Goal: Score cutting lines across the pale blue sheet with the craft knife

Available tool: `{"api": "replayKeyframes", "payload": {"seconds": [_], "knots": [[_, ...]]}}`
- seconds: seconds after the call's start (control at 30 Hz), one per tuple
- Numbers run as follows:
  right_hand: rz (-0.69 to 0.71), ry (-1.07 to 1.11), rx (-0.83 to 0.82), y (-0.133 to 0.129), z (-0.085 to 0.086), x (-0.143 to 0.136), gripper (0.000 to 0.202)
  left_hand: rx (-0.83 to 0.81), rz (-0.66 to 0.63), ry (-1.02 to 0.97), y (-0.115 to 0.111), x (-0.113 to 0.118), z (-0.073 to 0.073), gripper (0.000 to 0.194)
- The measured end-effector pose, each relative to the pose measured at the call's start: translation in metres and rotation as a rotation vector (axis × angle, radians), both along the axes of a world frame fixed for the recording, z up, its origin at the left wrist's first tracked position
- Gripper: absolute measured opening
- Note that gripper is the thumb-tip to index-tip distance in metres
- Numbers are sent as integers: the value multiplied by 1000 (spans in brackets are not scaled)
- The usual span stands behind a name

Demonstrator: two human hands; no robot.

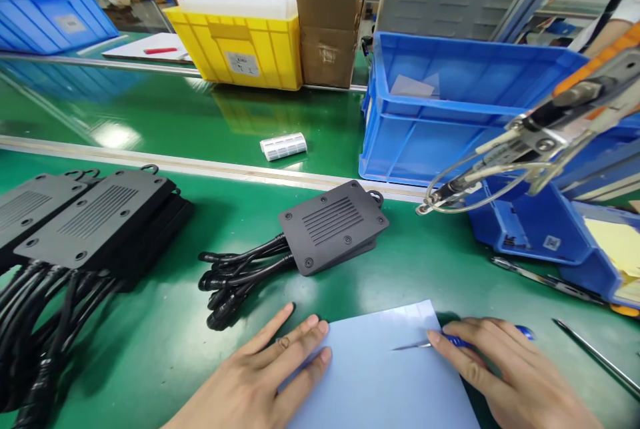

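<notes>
Pale-blue sheet (380, 375) lies just before the black adapter (334, 223); left hand (260, 382) presses it flat, open, while right hand (505, 369) grips a blue-handled knife (450, 342), apparently mid-cut, needing steady pressure.

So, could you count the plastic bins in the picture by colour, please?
Blue bins: 3, the far-left one, the big one, the small one
Yellow bins: 1
Total: 4
</notes>
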State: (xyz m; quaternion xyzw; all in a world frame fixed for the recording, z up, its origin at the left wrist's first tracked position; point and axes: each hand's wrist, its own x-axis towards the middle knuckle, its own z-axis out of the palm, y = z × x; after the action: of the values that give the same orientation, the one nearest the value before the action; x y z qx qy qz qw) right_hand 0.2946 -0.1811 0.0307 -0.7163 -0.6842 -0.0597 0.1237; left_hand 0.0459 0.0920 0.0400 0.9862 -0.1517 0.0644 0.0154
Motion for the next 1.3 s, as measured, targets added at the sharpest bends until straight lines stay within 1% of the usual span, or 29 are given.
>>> {"api": "replayKeyframes", "payload": {"seconds": [0.07,0.13,0.27,0.43,0.7,0.77,0.87,0.97,1.03,1.1,1.2,1.27,1.3], "knots": [[-8,-2,9,-1,2,2,42,20,-29,2,2,0,-3,65],[-14,-14,24,-3,4,4,42,30,-45,8,3,0,-6,72],[-30,-34,32,-6,5,9,43,18,-48,-8,3,-1,-9,70],[-38,-17,44,-11,2,16,46,-1,-51,-53,5,0,-11,70],[-49,-67,46,-21,1,22,52,26,-56,-103,6,1,-11,71],[-59,-72,60,-24,1,25,51,18,-42,-118,5,0,-14,68],[-68,-85,40,-30,-1,31,50,-26,-2,-156,1,-3,-24,60],[-79,-103,-4,-37,-4,37,54,-84,36,-153,-3,-5,-30,64],[-92,-117,-15,-41,-6,40,58,-120,53,-113,-3,-5,-29,67],[-103,-122,-22,-46,-8,44,60,-147,42,-69,-3,-5,-26,67],[-130,-115,-9,-54,-10,51,61,-173,49,-65,0,-4,-20,65],[-147,-104,6,-59,-11,56,61,-171,32,-52,2,-4,-17,69],[-152,-89,11,-61,-10,57,60,-160,3,-33,3,-4,-16,71]]}}
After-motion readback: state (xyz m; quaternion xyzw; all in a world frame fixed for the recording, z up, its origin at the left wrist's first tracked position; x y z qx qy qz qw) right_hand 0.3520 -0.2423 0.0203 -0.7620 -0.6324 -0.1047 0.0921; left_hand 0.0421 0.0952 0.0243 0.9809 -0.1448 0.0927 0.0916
